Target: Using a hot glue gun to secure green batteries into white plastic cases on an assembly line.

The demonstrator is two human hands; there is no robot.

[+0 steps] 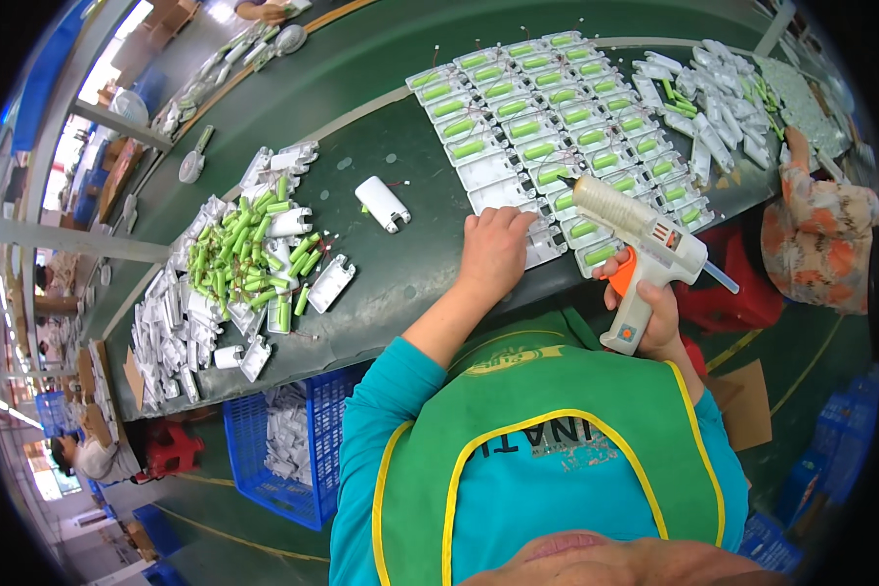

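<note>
Right hand (660, 305) clamped round glue gun (645, 230); left hand (495, 249) palm-down at casings (506, 198), grip unclear.

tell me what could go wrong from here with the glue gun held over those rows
The right hand has a finger at the orange trigger of the glue gun, so a stray squeeze might drip glue onto the green cells. If its tip is hot, the left hand, nearby in this view, could get burned. White casings near the table's edge might get knocked off.

The glue gun (662, 240) was white, its trigger (623, 272) orange — the batteries (232, 246) left of it lime, the worktop (386, 293) dark green.
</note>
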